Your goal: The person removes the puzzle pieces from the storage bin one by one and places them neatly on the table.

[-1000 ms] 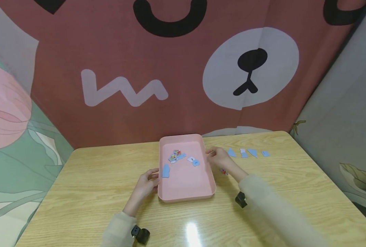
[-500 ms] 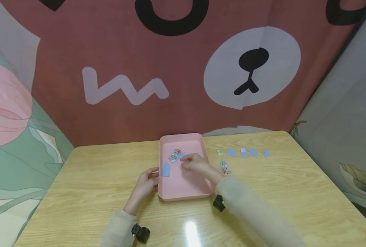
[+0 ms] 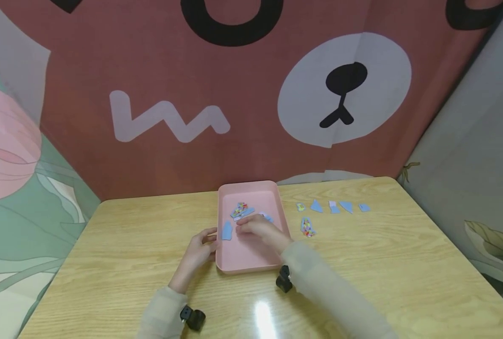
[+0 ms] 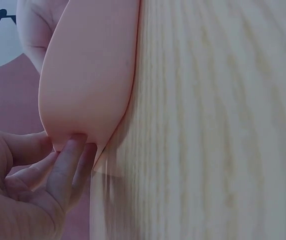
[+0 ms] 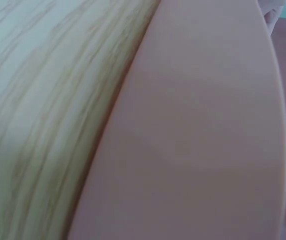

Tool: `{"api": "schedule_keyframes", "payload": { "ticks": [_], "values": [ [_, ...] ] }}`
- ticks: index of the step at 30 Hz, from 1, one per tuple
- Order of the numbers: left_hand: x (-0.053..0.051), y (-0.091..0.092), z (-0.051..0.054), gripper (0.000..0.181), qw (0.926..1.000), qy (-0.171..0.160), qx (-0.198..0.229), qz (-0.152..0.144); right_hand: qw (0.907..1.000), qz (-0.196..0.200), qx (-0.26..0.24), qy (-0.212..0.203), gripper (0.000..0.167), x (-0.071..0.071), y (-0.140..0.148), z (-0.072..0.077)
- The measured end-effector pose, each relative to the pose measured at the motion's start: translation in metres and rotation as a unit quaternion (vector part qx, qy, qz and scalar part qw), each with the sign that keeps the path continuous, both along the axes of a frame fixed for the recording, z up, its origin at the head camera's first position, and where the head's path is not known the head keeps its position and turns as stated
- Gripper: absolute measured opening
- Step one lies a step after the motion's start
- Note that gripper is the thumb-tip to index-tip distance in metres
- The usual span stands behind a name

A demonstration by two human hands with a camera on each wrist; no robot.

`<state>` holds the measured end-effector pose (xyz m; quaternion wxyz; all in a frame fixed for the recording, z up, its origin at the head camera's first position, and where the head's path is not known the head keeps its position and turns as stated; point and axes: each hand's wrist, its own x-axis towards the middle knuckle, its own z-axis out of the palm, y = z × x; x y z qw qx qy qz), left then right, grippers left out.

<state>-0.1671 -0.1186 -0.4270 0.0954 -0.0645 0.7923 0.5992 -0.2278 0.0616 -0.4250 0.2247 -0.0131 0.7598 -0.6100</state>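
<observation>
My left hand (image 3: 199, 249) holds the left side of a pink tray (image 3: 251, 263), its fingers at the rim and against the outer wall in the left wrist view. Over the middle of the tray hovers my right hand (image 3: 262, 230), fingers loosely bent and pointing left, with nothing seen between them. A plain blue puzzle piece (image 3: 227, 231) lies left of its fingertips. Just beyond them is a small heap of puzzle pieces (image 3: 241, 211), some patterned in bright colours. Another blue piece (image 3: 267, 217) shows partly behind the right hand. The right wrist view shows mostly the tray's outer wall.
Right of the tray, several pieces lie in a row on the wooden table (image 3: 383, 263), from a yellowish piece (image 3: 301, 207) to a small blue piece (image 3: 364, 207). A multicoloured piece (image 3: 307, 227) lies below the row. A printed curtain (image 3: 171, 165) hangs behind the table.
My right hand has moved left from beside the tray's right edge to over its middle. The yellowish piece now shows at the row's left end. The left hand stays at the tray.
</observation>
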Motion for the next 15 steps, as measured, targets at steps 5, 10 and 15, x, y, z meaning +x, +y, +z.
{"api": "schedule_keyframes", "payload": {
  "ticks": [5,10,15],
  "values": [
    [0.0,-0.001,0.0,0.043,1.0,-0.001,0.002,0.0,0.9944,0.001,-0.101,-0.031,0.027,-0.041,-0.002,-0.061],
    [0.001,-0.001,0.001,0.043,1.0,0.004,0.002,-0.001,0.9904,-0.046,-0.093,-0.091,0.033,-0.015,-0.014,-0.014],
    [0.0,-0.001,0.0,0.042,1.0,0.005,0.004,0.0,0.9858,-0.064,-0.095,-0.123,0.035,-0.007,-0.02,0.0]
  ]
}}
